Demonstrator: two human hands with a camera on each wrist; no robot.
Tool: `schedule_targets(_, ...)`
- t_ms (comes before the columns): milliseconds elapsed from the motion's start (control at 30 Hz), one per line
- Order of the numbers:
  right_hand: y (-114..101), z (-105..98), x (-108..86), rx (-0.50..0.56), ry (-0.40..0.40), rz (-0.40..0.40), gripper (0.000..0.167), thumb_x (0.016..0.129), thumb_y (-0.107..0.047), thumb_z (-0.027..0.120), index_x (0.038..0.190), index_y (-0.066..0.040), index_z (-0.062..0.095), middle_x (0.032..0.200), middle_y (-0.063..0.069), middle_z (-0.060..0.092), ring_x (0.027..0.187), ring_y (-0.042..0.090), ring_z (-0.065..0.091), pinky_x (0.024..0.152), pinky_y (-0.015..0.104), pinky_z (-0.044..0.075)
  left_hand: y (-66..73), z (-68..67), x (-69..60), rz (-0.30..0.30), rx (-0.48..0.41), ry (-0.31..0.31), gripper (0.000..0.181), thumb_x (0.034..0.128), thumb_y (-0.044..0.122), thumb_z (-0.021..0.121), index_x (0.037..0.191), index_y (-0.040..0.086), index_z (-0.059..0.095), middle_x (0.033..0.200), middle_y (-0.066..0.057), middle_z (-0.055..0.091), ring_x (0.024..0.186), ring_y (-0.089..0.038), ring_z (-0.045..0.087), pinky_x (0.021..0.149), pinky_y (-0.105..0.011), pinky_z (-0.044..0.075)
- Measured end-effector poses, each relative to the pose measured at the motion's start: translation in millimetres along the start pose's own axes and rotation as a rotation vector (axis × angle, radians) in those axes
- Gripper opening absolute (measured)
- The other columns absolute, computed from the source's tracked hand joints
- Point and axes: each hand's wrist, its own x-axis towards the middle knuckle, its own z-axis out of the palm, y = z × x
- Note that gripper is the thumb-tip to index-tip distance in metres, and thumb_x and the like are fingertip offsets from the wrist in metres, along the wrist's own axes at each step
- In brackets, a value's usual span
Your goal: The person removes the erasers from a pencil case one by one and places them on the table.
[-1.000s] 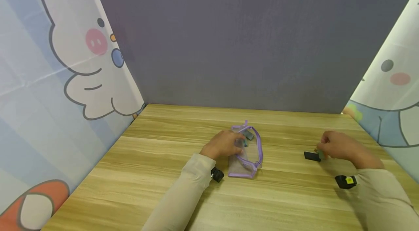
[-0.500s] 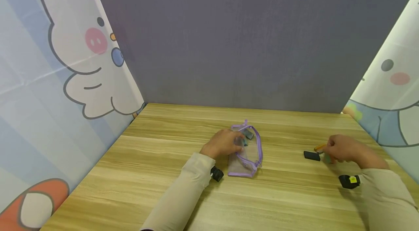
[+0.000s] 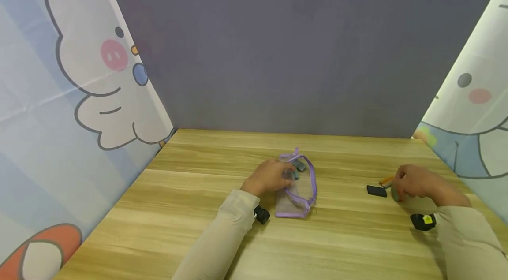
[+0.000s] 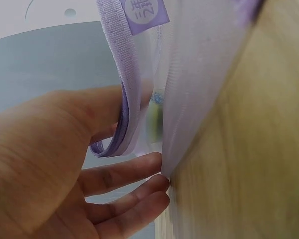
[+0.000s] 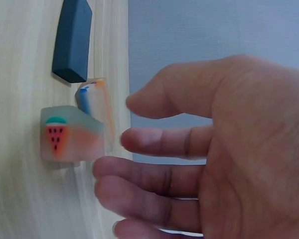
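My left hand [image 3: 267, 177] holds the rim of a see-through mesh zip pouch [image 3: 285, 204] with purple edging, which lies gaping. In the left wrist view the top digit passes behind the purple zip band [image 4: 132, 92] and lower fingertips touch the mesh. Inside lie a grey block [image 3: 299, 165] and a greenish one [image 4: 155, 119]. My right hand [image 3: 416, 181] hovers beside a translucent eraser-like block printed with a watermelon slice [image 5: 70, 135], fingers apart and gripping nothing. Close by lie a translucent block with blue and orange marks [image 5: 95, 107] and a black block [image 3: 376, 191].
The wooden table [image 3: 190, 227] runs back to a grey panel [image 3: 293, 50]. Cartoon-printed cloths hang at the left [image 3: 35, 117] and right [image 3: 476, 117]. Table surface lies between the pouch and the blocks.
My right hand has drawn slightly right, uncovering the orange-marked block beside the black one. The left hand keeps its place on the pouch. The head view has shifted a little.
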Motion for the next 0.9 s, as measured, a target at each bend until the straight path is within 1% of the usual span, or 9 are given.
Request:
schedule_targets(200, -2.8, 2.0, 1.6, -0.048, 0.057, -0.002, 0.025, 0.103, -0.02, 0.048, 0.095, -0.001, 0.062, 0.058, -0.003, 0.061, 0.067, 0.016, 0.052, 0.058, 0.033, 0.039, -1.6, 2.7, -3.6, -0.014, -0.037, -0.011, 0.042, 0.0889, 0.036, 0.077, 0.129, 0.024, 0.069, 0.123, 0.004, 0.069, 0.111, -0.017, 0.063, 0.096, -0.033, 0.049)
schedule_targets(267, -4.1, 3.1, 3.5, -0.076, 0.094, -0.014, 0.028, 0.104, -0.021, 0.047, 0.1, 0.002, 0.063, 0.054, -0.004, 0.061, 0.072, 0.016, 0.056, 0.06, 0.034, 0.041, -1.1, 2.6, -3.5, -0.017, -0.044, -0.015, 0.043, 0.0895, 0.036, 0.077, 0.13, 0.024, 0.069, 0.124, 0.003, 0.069, 0.112, -0.017, 0.063, 0.096, -0.033, 0.049)
schedule_targets(367, -8.5, 4.6, 8.4, -0.094, 0.152, -0.033, 0.029, 0.104, -0.022, 0.048, 0.103, 0.002, 0.064, 0.049, -0.004, 0.059, 0.077, 0.017, 0.06, 0.063, 0.036, 0.044, -1.0, 1.0, -2.5, -0.017, -0.042, -0.013, 0.043, 0.0903, 0.035, 0.076, 0.131, 0.023, 0.068, 0.124, 0.003, 0.069, 0.111, -0.017, 0.064, 0.095, -0.033, 0.049)
schedule_targets(433, -12.1, 5.1, 11.0, -0.1, 0.189, -0.037, 0.029, 0.104, -0.023, 0.049, 0.103, 0.001, 0.065, 0.048, -0.004, 0.059, 0.075, 0.016, 0.061, 0.066, 0.038, 0.046, -0.4, -0.4, -1.3, -0.013, -0.041, -0.008, 0.043, 0.0907, 0.035, 0.076, 0.131, 0.023, 0.068, 0.122, 0.004, 0.069, 0.108, -0.016, 0.064, 0.093, -0.032, 0.05)
schedule_targets(600, -23.7, 8.0, 12.6, -0.066, 0.221, -0.024, 0.031, 0.104, -0.027, 0.047, 0.106, -0.001, 0.065, 0.068, -0.004, 0.068, 0.048, 0.018, 0.06, 0.073, 0.048, 0.052, 0.6, -3.6, -0.5, -0.015, -0.034, -0.019, 0.045, 0.0918, 0.035, 0.074, 0.134, 0.021, 0.066, 0.122, 0.003, 0.069, 0.107, -0.017, 0.065, 0.091, -0.032, 0.05)
schedule_targets(667, -28.4, 11.7, 12.8, -0.041, 0.227, -0.024, 0.032, 0.104, -0.026, 0.046, 0.106, -0.001, 0.065, 0.076, -0.003, 0.068, 0.039, 0.019, 0.057, 0.072, 0.047, 0.052, -0.1, -2.5, -1.1, -0.017, -0.044, -0.022, 0.047, 0.0915, 0.034, 0.075, 0.135, 0.019, 0.064, 0.123, 0.002, 0.069, 0.108, -0.017, 0.065, 0.092, -0.032, 0.05)
schedule_targets(700, -31.2, 13.5, 13.1, -0.036, 0.235, -0.025, 0.031, 0.103, -0.026, 0.046, 0.106, -0.002, 0.065, 0.076, -0.002, 0.067, 0.036, 0.02, 0.056, 0.071, 0.045, 0.052, -0.7, -2.1, -1.2, -0.016, -0.053, -0.02, 0.047, 0.0912, 0.034, 0.075, 0.134, 0.018, 0.065, 0.121, 0.002, 0.069, 0.107, -0.017, 0.065, 0.09, -0.031, 0.051)
schedule_targets(767, -36.3, 16.1, 14.6, -0.008, 0.245, -0.036, 0.03, 0.103, -0.025, 0.046, 0.105, -0.002, 0.065, 0.075, 0.001, 0.065, 0.036, 0.022, 0.054, 0.063, 0.041, 0.052, -1.4, -2.5, -1.4, -0.014, -0.06, -0.01, 0.048, 0.0914, 0.033, 0.075, 0.136, 0.017, 0.064, 0.122, 0.001, 0.069, 0.107, -0.018, 0.065, 0.091, -0.031, 0.05)
schedule_targets(900, -45.3, 21.0, 22.4, -0.02, 0.266, -0.081, 0.028, 0.103, -0.026, 0.05, 0.103, -0.003, 0.066, 0.078, 0.002, 0.063, 0.051, 0.018, 0.053, 0.057, 0.036, 0.047, -2.1, -3.7, -3.3, -0.03, -0.08, 0.002, 0.05, 0.0929, 0.033, 0.073, 0.139, 0.017, 0.062, 0.124, -0.002, 0.069, 0.109, -0.018, 0.064, 0.093, -0.033, 0.05)
